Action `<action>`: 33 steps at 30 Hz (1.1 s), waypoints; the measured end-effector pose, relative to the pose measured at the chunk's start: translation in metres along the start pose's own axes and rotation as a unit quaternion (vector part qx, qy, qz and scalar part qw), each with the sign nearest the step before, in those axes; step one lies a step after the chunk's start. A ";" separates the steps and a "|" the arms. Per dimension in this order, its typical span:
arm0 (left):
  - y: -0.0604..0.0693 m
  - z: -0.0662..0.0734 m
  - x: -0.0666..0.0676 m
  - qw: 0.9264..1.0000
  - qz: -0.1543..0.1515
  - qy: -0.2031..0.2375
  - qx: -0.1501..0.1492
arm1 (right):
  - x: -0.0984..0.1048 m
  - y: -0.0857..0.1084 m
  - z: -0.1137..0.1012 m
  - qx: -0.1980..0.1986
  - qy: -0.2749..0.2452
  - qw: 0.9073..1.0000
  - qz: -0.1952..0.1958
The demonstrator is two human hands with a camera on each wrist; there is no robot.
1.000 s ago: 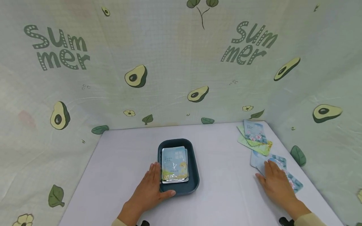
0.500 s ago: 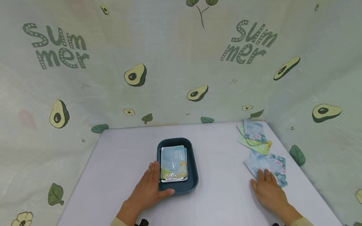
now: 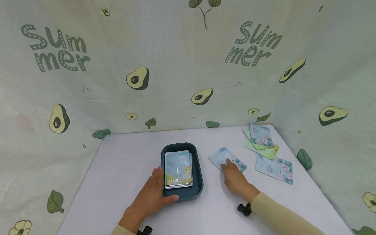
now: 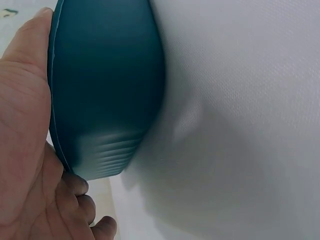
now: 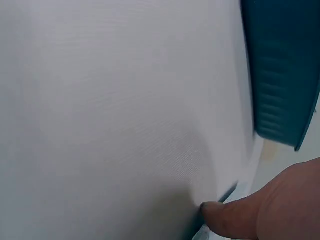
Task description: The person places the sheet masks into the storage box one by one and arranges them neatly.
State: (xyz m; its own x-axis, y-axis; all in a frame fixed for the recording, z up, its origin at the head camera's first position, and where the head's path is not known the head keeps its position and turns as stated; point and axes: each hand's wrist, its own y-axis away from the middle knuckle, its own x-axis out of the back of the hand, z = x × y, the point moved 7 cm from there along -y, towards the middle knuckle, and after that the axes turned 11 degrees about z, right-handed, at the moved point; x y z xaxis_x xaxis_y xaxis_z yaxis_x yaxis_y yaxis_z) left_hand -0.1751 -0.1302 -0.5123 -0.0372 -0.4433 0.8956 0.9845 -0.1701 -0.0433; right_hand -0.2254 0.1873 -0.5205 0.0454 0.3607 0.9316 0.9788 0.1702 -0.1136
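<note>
A dark blue-green tray (image 3: 198,181) stands in the middle of the table in the head view, with a small stack of pale blue sachets (image 3: 177,168) lying in it. My left hand (image 3: 152,191) rests against its left side and near corner, fingers extended along the rim and thumb at the front. In the left wrist view the palm and thumb touch the tray wall (image 4: 107,75). Right of the tray, my right hand (image 3: 236,179) pinches a light blue flowered sachet (image 3: 218,157) by its near edge. The right wrist view shows the thumb (image 5: 235,216) at the sachet's edge.
Another blue flowered sachet (image 3: 274,168) lies on the right side of the white table (image 3: 129,153). Behind it a loose pile of green sachets (image 3: 249,147) has a blue sachet (image 3: 261,134) on top. A printed avocado cloth (image 3: 170,114) hangs behind and beside the table.
My right hand has drawn a blue sachet off the near right pile and carried it left toward the tray, leaving another sachet uncovered. The left hand stays at the tray.
</note>
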 end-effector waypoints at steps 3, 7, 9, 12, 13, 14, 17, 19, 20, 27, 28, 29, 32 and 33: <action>0.001 0.000 0.000 1.000 -0.002 0.000 0.002 | -0.005 -0.012 -0.016 0.007 0.007 1.000 0.009; 0.001 -0.001 -0.001 1.000 -0.002 0.004 0.003 | -0.008 -0.023 -0.029 0.013 -0.020 1.000 0.010; 0.000 -0.001 -0.001 1.000 0.000 0.005 0.001 | -0.004 -0.026 -0.029 0.024 -0.027 0.999 0.018; -0.001 0.000 -0.002 1.000 0.003 0.005 -0.003 | 0.002 -0.027 -0.021 0.041 -0.012 0.999 0.028; -0.001 0.000 -0.002 1.000 0.004 0.003 -0.003 | 0.002 -0.026 -0.017 0.047 0.000 0.999 0.028; -0.001 -0.001 -0.002 1.000 0.004 0.001 -0.002 | 0.002 -0.026 -0.013 0.054 0.013 0.998 0.026; 0.000 -0.001 -0.002 1.000 0.005 -0.001 0.001 | -0.002 -0.021 -0.004 0.073 0.046 0.996 0.013; 0.001 -0.002 -0.002 1.000 0.004 -0.002 0.003 | -0.005 -0.018 -0.005 0.087 0.068 0.994 0.018; 0.002 -0.002 -0.002 1.000 0.003 -0.001 0.004 | -0.006 -0.016 -0.006 0.094 0.077 0.992 0.024; 0.002 -0.002 -0.004 1.000 0.002 0.004 0.004 | 0.003 -0.029 -0.008 0.141 0.111 0.981 0.078; 0.002 -0.002 -0.004 1.000 0.003 0.004 0.003 | 0.006 -0.035 -0.005 0.147 0.110 0.979 0.083; 0.002 -0.002 -0.005 1.000 0.003 0.005 0.004 | 0.008 -0.042 -0.001 0.155 0.112 0.978 0.088; 0.001 -0.002 -0.004 1.000 0.005 0.008 0.004 | 0.009 -0.064 0.012 0.160 0.114 0.978 0.069; 0.001 -0.002 -0.004 1.000 0.005 0.009 0.004 | 0.008 -0.070 0.015 0.161 0.117 0.978 0.055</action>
State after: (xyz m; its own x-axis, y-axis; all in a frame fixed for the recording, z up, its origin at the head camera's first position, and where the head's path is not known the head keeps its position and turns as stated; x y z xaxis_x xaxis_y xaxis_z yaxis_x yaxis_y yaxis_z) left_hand -0.1741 -0.1307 -0.5172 -0.0310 -0.4611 0.8868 0.9861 -0.1592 -0.0483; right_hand -0.2963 0.1922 -0.5107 0.2280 0.1795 0.9570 0.8533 0.4366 -0.2852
